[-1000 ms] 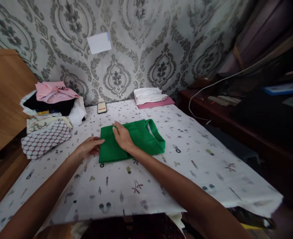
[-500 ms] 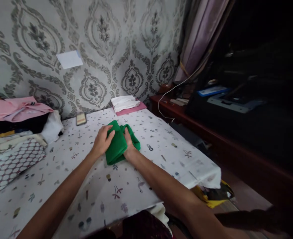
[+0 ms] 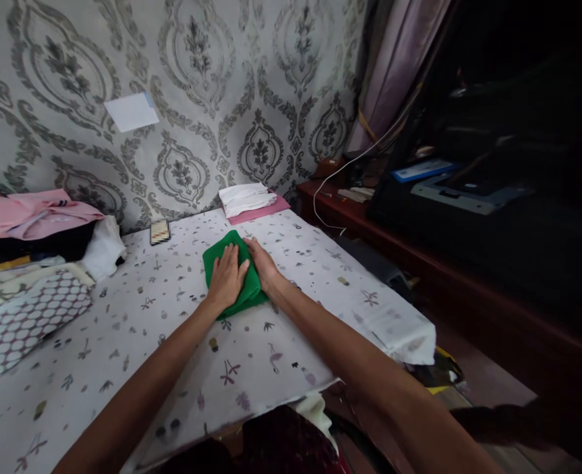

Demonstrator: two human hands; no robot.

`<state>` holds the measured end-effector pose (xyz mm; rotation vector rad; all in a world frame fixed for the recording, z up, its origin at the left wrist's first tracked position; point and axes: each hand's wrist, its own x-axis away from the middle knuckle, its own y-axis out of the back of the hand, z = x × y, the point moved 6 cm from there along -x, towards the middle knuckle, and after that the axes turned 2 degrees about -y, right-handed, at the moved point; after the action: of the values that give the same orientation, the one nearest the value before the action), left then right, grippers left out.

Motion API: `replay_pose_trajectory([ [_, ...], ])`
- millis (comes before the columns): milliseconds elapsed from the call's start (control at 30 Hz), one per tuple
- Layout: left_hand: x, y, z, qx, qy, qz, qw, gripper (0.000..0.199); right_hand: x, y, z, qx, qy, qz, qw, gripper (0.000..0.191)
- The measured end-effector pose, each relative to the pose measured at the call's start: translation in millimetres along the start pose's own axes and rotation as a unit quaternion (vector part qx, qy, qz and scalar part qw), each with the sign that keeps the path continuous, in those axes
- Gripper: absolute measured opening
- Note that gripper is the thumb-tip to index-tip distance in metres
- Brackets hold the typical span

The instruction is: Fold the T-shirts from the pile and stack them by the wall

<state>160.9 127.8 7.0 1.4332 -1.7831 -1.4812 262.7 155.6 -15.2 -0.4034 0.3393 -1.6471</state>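
- On the desk [image 3: 123, 322], near its middle, a green garment [image 3: 251, 284] lies folded into a small packet, between and beneath the person's hands.
- The left hand [image 3: 228, 280] rests palm down on top, fingers extended and gripping nothing; the right hand [image 3: 264, 263] is also open, laid along the packet's right edge without a clear grasp.
- The step looks like pressing and squaring the fold; the next move would call for keeping the layers together.
- A printed cover drapes the desk. Towards the wall [image 3: 259, 59] sits a folded white stack [image 3: 246, 199] on pink cloth [image 3: 274, 209]; at left is a loose clothes heap [image 3: 44, 214].
- A purple curtain [image 3: 387, 59] hangs at right, beside what may be a dark cabinet or screen, too dim to be sure.
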Motion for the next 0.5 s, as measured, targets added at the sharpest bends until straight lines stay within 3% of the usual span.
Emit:
replay_pose_trajectory([
  [133, -0.8, -9.1, -9.4, -0.065, 0.003, 0.035, 0.997, 0.061, 6.6, 12.9, 27.0, 0.157, 0.120, 0.009, 0.980, 0.044],
  [267, 0.1, -15.5, -12.2, -0.091, -0.035, 0.039, 0.995, 0.052, 23.1, -22.1, 42.7, 0.356, 0.220, 0.102, 0.902, 0.047],
  [400, 2.5, -4.6, -2.0, -0.014, -0.099, 0.032, 0.994, 0.041, 15.3, -51.0, 31.0, 0.471, 0.162, 0.116, 0.859, 0.046],
  [500, -1.7, 19.1, 31.2, 0.061, -0.084, 0.005, 0.995, 0.031, 3.2, -50.1, 21.0, 0.522, 0.131, 0.101, 0.837, 0.048],
])
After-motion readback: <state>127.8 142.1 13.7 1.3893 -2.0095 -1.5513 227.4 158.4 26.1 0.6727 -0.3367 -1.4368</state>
